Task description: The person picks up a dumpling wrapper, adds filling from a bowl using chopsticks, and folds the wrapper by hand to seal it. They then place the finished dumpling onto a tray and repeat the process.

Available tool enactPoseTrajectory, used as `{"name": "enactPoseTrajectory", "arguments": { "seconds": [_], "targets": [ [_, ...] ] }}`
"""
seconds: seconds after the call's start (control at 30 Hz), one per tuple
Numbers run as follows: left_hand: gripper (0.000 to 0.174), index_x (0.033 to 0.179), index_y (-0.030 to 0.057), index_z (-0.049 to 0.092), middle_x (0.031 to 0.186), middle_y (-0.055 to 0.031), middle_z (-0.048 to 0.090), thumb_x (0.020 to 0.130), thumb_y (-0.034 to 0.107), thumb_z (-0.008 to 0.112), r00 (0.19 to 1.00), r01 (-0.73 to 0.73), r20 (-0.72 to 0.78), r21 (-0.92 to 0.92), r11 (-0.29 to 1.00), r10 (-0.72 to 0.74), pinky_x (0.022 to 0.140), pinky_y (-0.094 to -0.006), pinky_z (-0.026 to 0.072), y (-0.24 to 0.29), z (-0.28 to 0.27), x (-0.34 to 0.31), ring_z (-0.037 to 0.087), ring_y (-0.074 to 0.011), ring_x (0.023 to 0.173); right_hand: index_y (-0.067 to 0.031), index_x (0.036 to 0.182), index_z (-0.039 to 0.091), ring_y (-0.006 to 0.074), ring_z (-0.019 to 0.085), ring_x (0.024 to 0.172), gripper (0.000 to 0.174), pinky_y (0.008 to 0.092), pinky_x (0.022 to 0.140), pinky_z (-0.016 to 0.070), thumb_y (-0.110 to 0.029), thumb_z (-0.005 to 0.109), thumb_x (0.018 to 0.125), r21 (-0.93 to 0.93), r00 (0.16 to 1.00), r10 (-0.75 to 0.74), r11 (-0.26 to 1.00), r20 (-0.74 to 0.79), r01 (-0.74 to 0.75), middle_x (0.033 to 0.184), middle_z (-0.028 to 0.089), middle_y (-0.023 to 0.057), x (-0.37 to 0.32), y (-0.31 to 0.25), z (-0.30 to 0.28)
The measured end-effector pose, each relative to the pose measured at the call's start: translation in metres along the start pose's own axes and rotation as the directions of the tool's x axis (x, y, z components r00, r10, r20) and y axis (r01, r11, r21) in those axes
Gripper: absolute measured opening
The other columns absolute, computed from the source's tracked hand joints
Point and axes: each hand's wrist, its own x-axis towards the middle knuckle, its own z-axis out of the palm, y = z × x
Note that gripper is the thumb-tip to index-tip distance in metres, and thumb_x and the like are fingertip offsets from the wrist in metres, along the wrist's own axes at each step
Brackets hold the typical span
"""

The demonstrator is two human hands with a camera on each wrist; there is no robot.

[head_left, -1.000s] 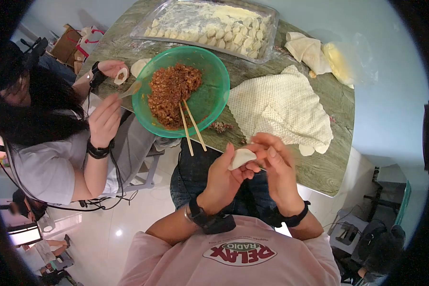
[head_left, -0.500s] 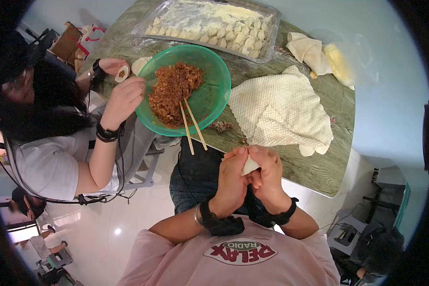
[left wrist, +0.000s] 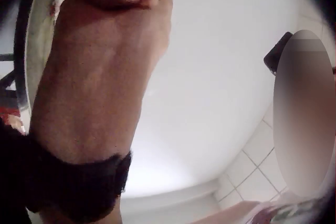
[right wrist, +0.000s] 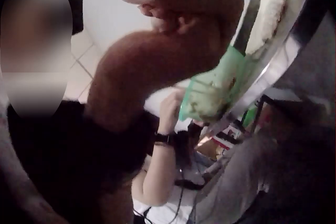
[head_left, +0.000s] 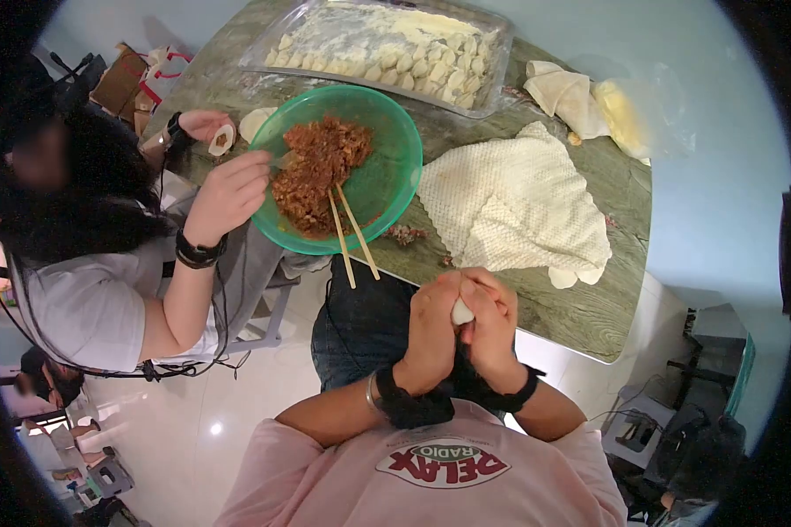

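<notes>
Left hand [head_left: 431, 330] and right hand [head_left: 492, 327] both clamped round a dumpling [head_left: 462, 313], green bowl [head_left: 399, 171] at their 11 o'clock; looks like sealing tbh; next squeeze probably wants even pressure.

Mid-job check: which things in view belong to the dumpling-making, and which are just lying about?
Part of the job:
dumpling, held between left hand and right hand
green bowl of filling, chopsticks in it
tray bearing shaped dumplings
cloth, perhaps a cover

Apparently just lying about:
cardboard box
bag with red handles
</notes>
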Motion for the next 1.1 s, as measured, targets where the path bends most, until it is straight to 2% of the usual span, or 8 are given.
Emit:
{"name": "enactPoseTrajectory", "arguments": {
  "seconds": [0.13,0.23,0.27,0.37,0.5,0.67,0.8,1.1],
  "targets": [
    [0.054,0.095,0.0024,0.057,0.101,-0.0091,0.063,0.097,0.047,0.027,0.990,0.129,0.006,-0.405,0.905,-0.139,0.076,-0.0292,0.0464,0.013,0.002,0.012,0.060,-0.0165,0.091,0.0010,0.120,0.047,0.0160,0.058,0.095,0.044,0.0256,0.075,0.0468,-0.028,0.057,0.088,0.409,0.988,-0.087,0.912,0.125,0.028,0.114,0.056,0.0127,0.010,-0.019,-0.001],
    [0.055,0.104,0.0031,0.058,0.117,-0.0139,0.057,0.096,0.047,0.024,0.878,-0.459,0.263,0.216,0.862,0.401,0.097,-0.0406,0.0338,0.015,-0.005,0.020,0.050,-0.0258,0.112,0.0010,0.128,0.040,0.0192,0.044,0.119,0.058,0.0298,0.095,0.0388,-0.030,0.062,0.085,0.349,0.961,-0.187,0.931,0.206,0.107,0.131,0.043,0.0124,0.009,-0.026,-0.006],
    [0.055,0.104,0.0031,0.058,0.117,-0.0139,0.057,0.096,0.047,0.024,0.875,-0.462,0.268,0.212,0.861,0.404,0.097,-0.0406,0.0338,0.020,-0.006,0.022,0.050,-0.0258,0.112,0.0010,0.128,0.040,0.0192,0.044,0.119,0.058,0.0298,0.095,0.0388,-0.030,0.062,0.085,0.346,0.960,-0.192,0.932,0.203,0.113,0.131,0.043,0.0124,0.007,-0.028,-0.011],
    [0.054,0.116,0.0043,0.055,0.135,-0.0156,0.041,0.083,0.046,0.050,0.667,-0.724,0.566,0.645,0.243,0.485,0.103,-0.0513,0.0220,0.029,-0.011,0.031,0.032,-0.0392,0.127,0.0028,0.120,0.049,0.0194,0.055,0.106,0.043,0.0285,0.089,0.0443,-0.012,0.064,0.083,0.365,0.934,0.043,0.913,0.355,-0.181,0.113,0.058,0.0110,0.008,-0.020,-0.039],
    [0.071,0.135,0.0075,0.038,0.135,-0.0177,0.040,0.079,0.048,0.056,0.732,-0.681,0.412,0.421,0.600,0.542,0.104,-0.0488,0.0235,0.028,-0.009,0.037,0.033,-0.0393,0.126,0.0037,0.107,0.059,0.0165,0.061,0.090,0.029,0.0256,0.081,0.0482,-0.005,0.065,0.080,0.179,0.938,0.165,0.958,0.305,-0.226,0.098,0.063,0.0116,0.023,-0.055,-0.042],
    [0.063,0.130,0.0066,0.045,0.126,-0.0157,0.049,0.080,0.042,0.062,0.734,-0.679,0.541,0.586,0.443,0.410,0.097,-0.0414,0.0365,0.009,-0.052,0.055,0.046,-0.0321,0.116,0.0042,0.107,0.058,0.0176,0.062,0.093,0.029,0.0251,0.083,0.0488,-0.002,0.064,0.080,-0.222,0.980,-0.155,0.959,0.122,0.179,0.099,0.063,0.0134,0.058,-0.127,-0.039],
    [0.053,0.124,0.0098,0.052,0.114,-0.0104,0.058,0.080,0.036,0.065,0.652,-0.755,0.602,0.574,0.317,0.462,0.085,-0.0367,0.0467,-0.005,-0.063,0.065,0.056,-0.0267,0.103,0.0031,0.108,0.058,0.0170,0.061,0.097,0.030,0.0244,0.082,0.0488,-0.004,0.065,0.079,-0.338,0.975,-0.204,0.915,0.085,0.221,0.098,0.062,0.0104,0.112,-0.190,-0.036],
    [0.056,0.117,0.0110,0.056,0.109,-0.0066,0.061,0.069,0.030,0.075,0.758,-0.643,0.501,0.681,0.350,0.418,0.074,-0.0320,0.0504,-0.011,-0.059,0.061,0.059,-0.0221,0.099,0.0045,0.104,0.060,0.0130,0.060,0.072,0.027,0.0189,0.064,0.0504,-0.011,0.064,0.082,-0.392,0.966,-0.191,0.886,0.177,0.247,0.095,0.058,0.0079,0.283,-0.215,-0.009]
  ]
}}
